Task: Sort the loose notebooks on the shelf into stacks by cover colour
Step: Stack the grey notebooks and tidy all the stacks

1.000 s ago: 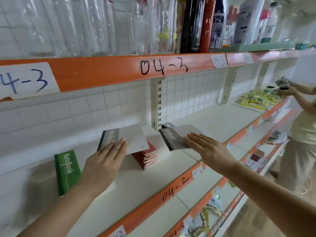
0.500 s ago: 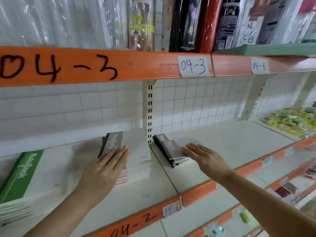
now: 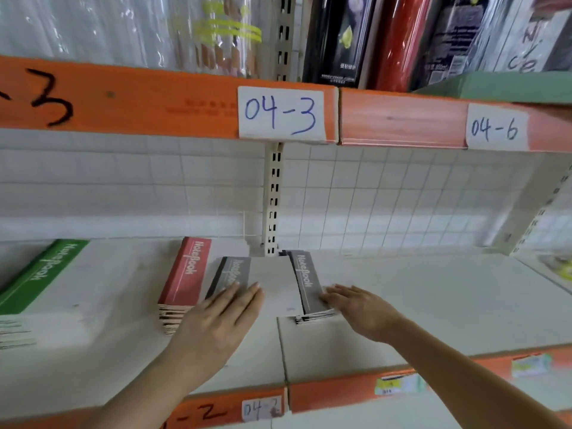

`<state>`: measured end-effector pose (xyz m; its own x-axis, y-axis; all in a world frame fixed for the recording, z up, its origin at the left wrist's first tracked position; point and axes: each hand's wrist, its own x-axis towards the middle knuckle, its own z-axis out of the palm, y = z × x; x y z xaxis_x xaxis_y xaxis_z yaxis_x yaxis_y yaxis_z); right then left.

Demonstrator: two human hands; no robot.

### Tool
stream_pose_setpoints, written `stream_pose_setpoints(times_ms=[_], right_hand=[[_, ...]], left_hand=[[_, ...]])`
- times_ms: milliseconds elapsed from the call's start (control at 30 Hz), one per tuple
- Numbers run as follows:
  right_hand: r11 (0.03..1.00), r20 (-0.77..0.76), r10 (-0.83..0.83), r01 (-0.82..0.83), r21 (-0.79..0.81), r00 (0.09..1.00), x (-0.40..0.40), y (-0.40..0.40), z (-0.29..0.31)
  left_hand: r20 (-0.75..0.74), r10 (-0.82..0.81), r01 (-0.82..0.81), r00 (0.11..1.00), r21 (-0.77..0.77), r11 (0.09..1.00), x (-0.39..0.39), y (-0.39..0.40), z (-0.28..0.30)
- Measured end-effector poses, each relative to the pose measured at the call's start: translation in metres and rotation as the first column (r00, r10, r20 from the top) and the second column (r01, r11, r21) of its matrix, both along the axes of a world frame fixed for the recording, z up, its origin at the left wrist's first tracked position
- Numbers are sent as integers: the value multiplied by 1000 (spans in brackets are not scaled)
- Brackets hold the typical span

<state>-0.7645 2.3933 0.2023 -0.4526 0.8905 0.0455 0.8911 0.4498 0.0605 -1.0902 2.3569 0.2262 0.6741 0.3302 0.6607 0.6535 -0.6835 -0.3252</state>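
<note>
On the white shelf (image 3: 433, 305) lie three notebook stacks: green (image 3: 43, 274) at the left, red (image 3: 188, 274) in the middle, grey (image 3: 308, 283) at the right. A single grey-and-white notebook (image 3: 266, 283) bridges the red stack and the grey stack. My left hand (image 3: 216, 326) lies flat on its near edge with straight fingers. My right hand (image 3: 362, 311) rests flat against the grey stack's right side, fingers straight, gripping nothing.
An orange shelf edge (image 3: 356, 391) with paper labels runs along the front. A slotted upright post (image 3: 272, 199) stands behind the stacks. The shelf above (image 3: 154, 100) carries wrapped rolls and bottles. Yellow items (image 3: 560, 267) sit at the far right.
The loose grey notebook under my left hand has slid right, off the red stack toward the grey stack. My right hand stays at the grey stack. The view has moved closer.
</note>
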Motion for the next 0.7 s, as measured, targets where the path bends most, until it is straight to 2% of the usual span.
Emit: stream_pose_setpoints(times_ms=[133, 233, 367, 433, 533, 700], right_hand=[[994, -96, -15, 5, -111, 995, 6, 18, -4], [990, -154, 24, -45, -130, 988, 10, 24, -4], [978, -148, 84, -109, -176, 985, 17, 20, 1], [988, -128, 45, -63, -139, 991, 24, 17, 6], [992, -93, -119, 115, -43, 989, 43, 11, 18], [972, -56, -234, 236, 18, 971, 64, 3, 26]], left_hand=[[-17, 15, -16, 1000, -39, 999, 20, 0, -12], [-39, 34, -36, 999, -42, 998, 35, 3, -16], [-50, 40, -40, 998, 4, 999, 64, 12, -20], [-72, 40, -42, 997, -20, 999, 84, 19, -23], [-120, 73, -84, 990, -94, 992, 117, 32, -29], [-337, 183, -292, 923, -307, 906, 158, 49, -43]])
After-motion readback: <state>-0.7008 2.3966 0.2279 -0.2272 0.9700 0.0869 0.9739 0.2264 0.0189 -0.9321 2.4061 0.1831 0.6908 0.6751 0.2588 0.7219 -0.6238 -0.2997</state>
